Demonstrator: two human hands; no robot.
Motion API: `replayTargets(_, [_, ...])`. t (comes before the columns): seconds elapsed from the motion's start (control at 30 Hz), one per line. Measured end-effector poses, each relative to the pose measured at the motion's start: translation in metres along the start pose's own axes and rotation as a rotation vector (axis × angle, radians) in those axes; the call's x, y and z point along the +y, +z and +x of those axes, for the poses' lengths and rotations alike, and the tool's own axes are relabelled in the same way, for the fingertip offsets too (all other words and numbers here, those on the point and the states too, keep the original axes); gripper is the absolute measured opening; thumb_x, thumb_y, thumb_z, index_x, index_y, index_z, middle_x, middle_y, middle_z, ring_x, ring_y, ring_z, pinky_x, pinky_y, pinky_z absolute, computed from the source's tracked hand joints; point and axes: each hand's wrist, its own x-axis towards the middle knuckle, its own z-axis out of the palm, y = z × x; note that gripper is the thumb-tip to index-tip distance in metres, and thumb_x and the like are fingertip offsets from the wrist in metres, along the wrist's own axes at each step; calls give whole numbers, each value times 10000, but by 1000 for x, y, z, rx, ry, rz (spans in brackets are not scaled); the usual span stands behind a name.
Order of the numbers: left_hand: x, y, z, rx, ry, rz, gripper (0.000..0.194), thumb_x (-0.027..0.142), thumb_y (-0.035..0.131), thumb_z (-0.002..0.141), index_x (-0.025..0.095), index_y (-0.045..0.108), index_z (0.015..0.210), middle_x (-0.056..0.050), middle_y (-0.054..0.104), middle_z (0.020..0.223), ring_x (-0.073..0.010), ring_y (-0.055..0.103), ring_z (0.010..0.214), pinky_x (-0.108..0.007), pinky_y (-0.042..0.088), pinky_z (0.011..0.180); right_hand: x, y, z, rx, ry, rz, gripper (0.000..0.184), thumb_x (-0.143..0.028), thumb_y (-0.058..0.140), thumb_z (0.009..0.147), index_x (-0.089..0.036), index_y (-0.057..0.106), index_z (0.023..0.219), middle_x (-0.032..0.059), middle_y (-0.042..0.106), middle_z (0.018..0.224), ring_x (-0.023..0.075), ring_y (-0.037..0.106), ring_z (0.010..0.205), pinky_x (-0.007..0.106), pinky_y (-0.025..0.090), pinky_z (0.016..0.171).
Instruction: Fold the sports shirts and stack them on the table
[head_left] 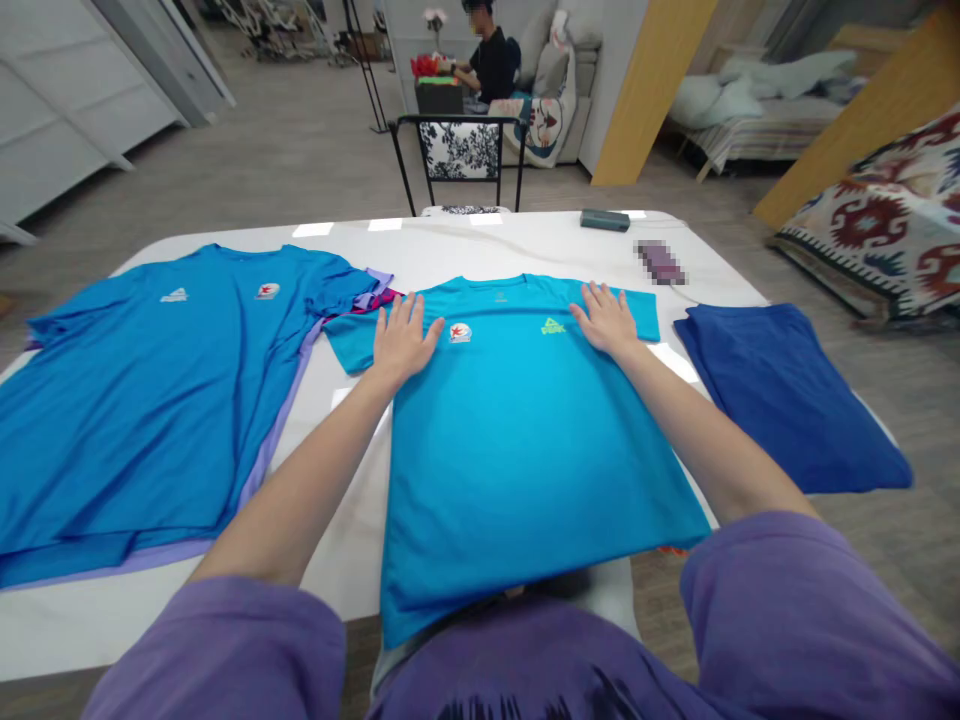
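A turquoise T-shirt (517, 430) lies spread on the white table, its collar away from me and its hem hanging past the near edge. Small logos show on its chest. Flat on the shirt's left shoulder area rests my left hand (405, 335), fingers spread. My right hand (606, 318) lies on the opposite shoulder area, also flat with fingers apart. Neither hand grips anything. To the left, a larger blue T-shirt (172, 400) is laid out over lilac fabric (277, 425). A folded dark blue garment (787, 400) sits at the right.
The white table (247, 235) carries a dark green case (604, 220) and a blurred purple object (660, 262) near its far right corner. Beyond it stands a black-framed chair (460, 150). Further back, a person (491, 65) sits by a sofa. A patterned cloth (885, 220) is at the right.
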Motion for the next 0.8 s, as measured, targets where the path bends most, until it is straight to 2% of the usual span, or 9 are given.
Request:
replayTargets(0.1, [11,-6,-69,-2,116,-6,860,721,267,1151,201,318,1835,-63,206,1914,-318,121,1797,-570,60,1465,-17,-2,-79,6,-94,12,921,-778,305,1111,-210,309,1836,98,249,1896,357,169,1789,658,52,1465])
replayTargets(0.2, [12,-4,-126,-95,100,-14,880,744,350,1126,217,338,1830,-79,212,1911,-352,136,1792,-604,105,1454,-23,1,-152,-77,-87,29,952,-841,359,1070,-322,233,1858,38,243,1899,365,203,1780,666,121,1467])
replayTargets(0.3, [11,-2,-147,-112,80,-14,895,744,382,1117,199,343,1827,-103,227,1905,-363,121,1794,-621,97,1452,-22,3,-189,-95,-87,19,933,-850,374,1060,-390,214,1855,-8,266,1892,351,205,1780,657,110,1474])
replayTargets(0.37, [14,-3,-144,-79,82,-5,882,731,376,1124,188,360,1819,-109,243,1900,-354,122,1795,-613,60,1456,-22,2,-190,-96,-93,18,927,-849,359,1065,-377,232,1853,-2,266,1892,347,209,1780,649,95,1477])
replayTargets(0.43, [18,-5,-126,-35,82,-18,855,704,352,1140,173,375,1809,-114,271,1892,-339,142,1793,-592,54,1459,-26,-1,-171,-86,-100,32,920,-840,340,1076,-349,259,1850,15,267,1892,348,222,1777,647,83,1476])
replayTargets(0.5, [24,-6,-96,-10,74,-67,822,666,309,1160,159,376,1805,-125,314,1877,-326,175,1787,-574,105,1456,-34,-4,-135,-65,-108,64,892,-815,314,1094,-334,283,1845,24,269,1891,344,226,1777,647,83,1471])
replayTargets(0.57, [30,-3,-54,-15,61,-125,793,622,260,1178,150,365,1807,-130,332,1870,-317,206,1780,-568,169,1445,-44,-5,-86,-67,-86,115,857,-786,292,1111,-341,282,1844,12,243,1898,334,208,1782,651,99,1464])
replayTargets(0.67, [34,10,17,-66,33,-154,750,555,180,1197,162,377,1805,-97,318,1878,-305,217,1775,-586,166,1442,-54,2,-5,-109,-21,164,798,-727,230,1143,-346,281,1842,-4,212,1903,345,187,1786,706,130,1439])
replayTargets(0.8, [19,41,104,-139,-16,-129,771,595,222,1189,157,385,1802,-88,265,1894,-341,180,1779,-652,110,1436,-46,30,85,-154,14,139,773,-718,303,1151,-332,358,1818,4,236,1894,398,177,1781,801,30,1402])
